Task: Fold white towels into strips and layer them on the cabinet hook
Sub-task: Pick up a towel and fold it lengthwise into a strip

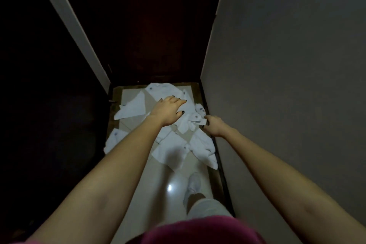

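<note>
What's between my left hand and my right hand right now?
A bunched white towel spans the gap between the left hand and the right hand, which pinches its edge; seen in the head view.

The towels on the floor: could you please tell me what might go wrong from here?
The loose towels lie scattered on the glossy floor by the shoe; a step could slip on them. The bunched towel between the left hand and right hand may fold unevenly.
</note>
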`<state>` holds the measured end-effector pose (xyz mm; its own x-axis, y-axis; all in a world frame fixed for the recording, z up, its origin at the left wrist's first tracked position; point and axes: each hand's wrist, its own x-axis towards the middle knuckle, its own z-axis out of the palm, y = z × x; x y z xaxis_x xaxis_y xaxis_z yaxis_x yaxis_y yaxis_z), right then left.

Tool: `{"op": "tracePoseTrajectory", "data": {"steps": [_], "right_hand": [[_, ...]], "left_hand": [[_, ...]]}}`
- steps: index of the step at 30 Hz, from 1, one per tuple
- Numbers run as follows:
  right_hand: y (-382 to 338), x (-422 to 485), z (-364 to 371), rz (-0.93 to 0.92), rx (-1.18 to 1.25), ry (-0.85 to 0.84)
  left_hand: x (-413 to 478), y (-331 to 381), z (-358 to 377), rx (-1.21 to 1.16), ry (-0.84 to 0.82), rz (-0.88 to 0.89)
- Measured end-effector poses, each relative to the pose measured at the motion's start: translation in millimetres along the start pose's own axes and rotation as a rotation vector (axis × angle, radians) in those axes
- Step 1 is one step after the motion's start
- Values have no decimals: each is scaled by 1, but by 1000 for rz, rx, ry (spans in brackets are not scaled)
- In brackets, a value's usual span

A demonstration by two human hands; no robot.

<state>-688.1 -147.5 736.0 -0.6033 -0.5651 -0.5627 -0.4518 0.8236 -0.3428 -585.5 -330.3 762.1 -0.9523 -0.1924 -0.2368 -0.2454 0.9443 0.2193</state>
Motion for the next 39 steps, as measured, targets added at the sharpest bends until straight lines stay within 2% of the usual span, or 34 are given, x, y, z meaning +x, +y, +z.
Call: {"op": "tracePoseTrajectory", "data": {"steps": [6, 12, 16, 20, 26, 31, 33, 36, 39], "right_hand": [[60, 102, -40, 31, 34, -26], [113, 215, -14, 81, 52, -54], [166, 315, 45, 38, 10, -7], [226, 417, 125, 76, -4, -28], [308, 542, 248, 63, 68, 31], [369, 622, 347, 126, 49, -88], [383, 646, 380, 152, 108, -40], [400, 669, 409, 194, 166, 86], [410, 677, 421, 192, 224, 164]], "left_hand": [[130, 6, 32, -24, -125, 45], [234, -16, 128, -35, -177, 77], [317, -45, 233, -20, -196, 100], [386, -68, 361, -62, -198, 102], [454, -95, 548, -301, -156, 22], [507, -105, 684, -374, -243, -80], [521, -104, 726, -417, -253, -139], [535, -98, 769, -499, -162, -233], [542, -92, 784, -705, -153, -314]]}}
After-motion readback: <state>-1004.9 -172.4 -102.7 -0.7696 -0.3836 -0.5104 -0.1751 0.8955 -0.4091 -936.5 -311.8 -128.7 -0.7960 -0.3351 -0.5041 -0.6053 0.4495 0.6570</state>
